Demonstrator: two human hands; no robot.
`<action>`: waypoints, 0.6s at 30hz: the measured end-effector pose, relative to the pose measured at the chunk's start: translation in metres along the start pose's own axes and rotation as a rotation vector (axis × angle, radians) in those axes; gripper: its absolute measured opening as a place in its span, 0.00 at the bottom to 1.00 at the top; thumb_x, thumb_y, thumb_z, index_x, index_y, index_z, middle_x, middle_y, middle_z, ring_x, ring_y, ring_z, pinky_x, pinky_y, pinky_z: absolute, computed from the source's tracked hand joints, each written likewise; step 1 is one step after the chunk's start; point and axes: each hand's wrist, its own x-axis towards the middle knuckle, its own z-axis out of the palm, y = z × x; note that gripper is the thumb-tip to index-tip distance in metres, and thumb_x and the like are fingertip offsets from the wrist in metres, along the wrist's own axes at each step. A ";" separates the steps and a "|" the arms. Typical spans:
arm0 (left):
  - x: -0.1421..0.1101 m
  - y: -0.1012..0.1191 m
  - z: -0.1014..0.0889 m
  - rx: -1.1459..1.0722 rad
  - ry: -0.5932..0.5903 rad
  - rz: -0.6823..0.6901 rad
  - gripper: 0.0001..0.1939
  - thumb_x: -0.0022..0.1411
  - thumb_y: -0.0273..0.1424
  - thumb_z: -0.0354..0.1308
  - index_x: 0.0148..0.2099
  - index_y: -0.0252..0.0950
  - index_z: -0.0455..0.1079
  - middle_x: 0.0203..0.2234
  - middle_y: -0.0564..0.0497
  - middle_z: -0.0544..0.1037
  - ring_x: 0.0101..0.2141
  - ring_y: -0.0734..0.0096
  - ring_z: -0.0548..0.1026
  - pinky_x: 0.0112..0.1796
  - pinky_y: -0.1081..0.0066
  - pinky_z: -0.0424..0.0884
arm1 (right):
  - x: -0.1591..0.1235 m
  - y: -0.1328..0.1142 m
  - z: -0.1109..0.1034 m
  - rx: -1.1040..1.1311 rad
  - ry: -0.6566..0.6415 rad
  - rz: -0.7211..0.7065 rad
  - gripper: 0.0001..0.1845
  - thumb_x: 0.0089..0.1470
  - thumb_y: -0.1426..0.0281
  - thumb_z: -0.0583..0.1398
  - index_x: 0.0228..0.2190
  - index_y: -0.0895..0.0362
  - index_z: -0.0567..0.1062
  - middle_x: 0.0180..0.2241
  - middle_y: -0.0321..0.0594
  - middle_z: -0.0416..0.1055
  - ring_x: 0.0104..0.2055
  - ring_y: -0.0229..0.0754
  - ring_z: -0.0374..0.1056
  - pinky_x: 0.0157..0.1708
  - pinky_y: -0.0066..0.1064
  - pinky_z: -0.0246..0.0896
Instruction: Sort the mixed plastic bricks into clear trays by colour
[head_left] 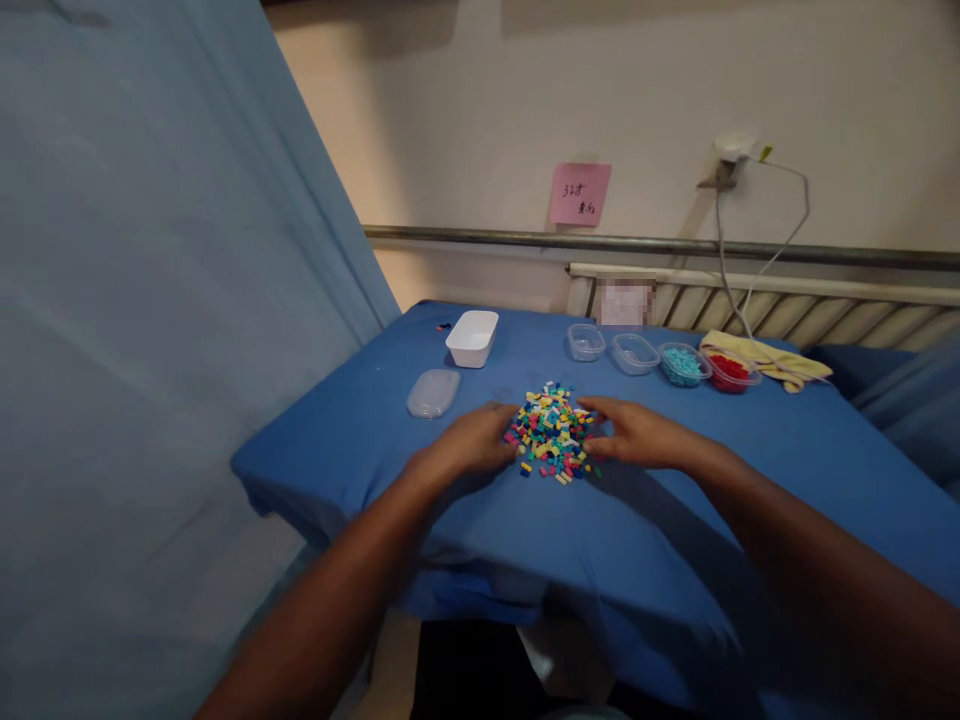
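A heap of small building bricks (pixel 553 432) in mixed colours lies on the blue cloth of the table. Against the heap's left side rests my left hand (pixel 484 438), its fingers extended and reaching the outer bricks. From the other side my right hand (pixel 636 432) touches the pile's right edge, thumb and fingers apart. No brick is visibly gripped in either hand. Beyond the heap stands a white tub (pixel 472 338), with a clear lid (pixel 433 393) lying closer on the left.
Along the back right are two clear containers, one (pixel 586 342) beside the other (pixel 635 354), then a tub of turquoise bricks (pixel 683 366) and one of red bricks (pixel 730 373). A yellow cloth (pixel 802 364) and a hanging cable (pixel 721 240) are behind them. A blue curtain (pixel 150 300) hangs at left.
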 end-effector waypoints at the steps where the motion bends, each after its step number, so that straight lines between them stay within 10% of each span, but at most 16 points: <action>1: -0.006 -0.002 0.000 0.100 -0.030 -0.075 0.32 0.56 0.37 0.72 0.64 0.40 0.79 0.58 0.37 0.82 0.53 0.41 0.81 0.54 0.57 0.76 | -0.007 0.004 0.003 -0.070 0.004 0.038 0.37 0.53 0.61 0.75 0.64 0.51 0.80 0.60 0.48 0.82 0.58 0.62 0.80 0.61 0.51 0.74; 5: -0.013 0.000 0.014 0.218 -0.077 -0.159 0.30 0.59 0.34 0.70 0.64 0.36 0.78 0.56 0.33 0.80 0.48 0.41 0.82 0.49 0.58 0.76 | -0.017 0.008 0.033 -0.231 0.025 0.157 0.41 0.46 0.58 0.80 0.61 0.53 0.81 0.54 0.54 0.83 0.54 0.65 0.80 0.55 0.48 0.74; 10: 0.013 0.008 0.041 0.092 0.021 -0.116 0.14 0.62 0.25 0.63 0.50 0.35 0.79 0.46 0.39 0.84 0.44 0.50 0.82 0.42 0.63 0.73 | 0.005 -0.001 0.068 -0.202 0.137 0.197 0.23 0.55 0.70 0.72 0.53 0.55 0.81 0.50 0.55 0.83 0.52 0.59 0.80 0.51 0.42 0.71; 18: 0.051 0.005 0.060 -0.463 0.175 -0.141 0.14 0.57 0.21 0.62 0.46 0.32 0.77 0.34 0.50 0.81 0.34 0.68 0.77 0.34 0.73 0.69 | 0.021 0.012 0.063 -0.027 0.217 0.233 0.20 0.59 0.73 0.67 0.53 0.55 0.81 0.46 0.46 0.86 0.46 0.53 0.83 0.46 0.40 0.77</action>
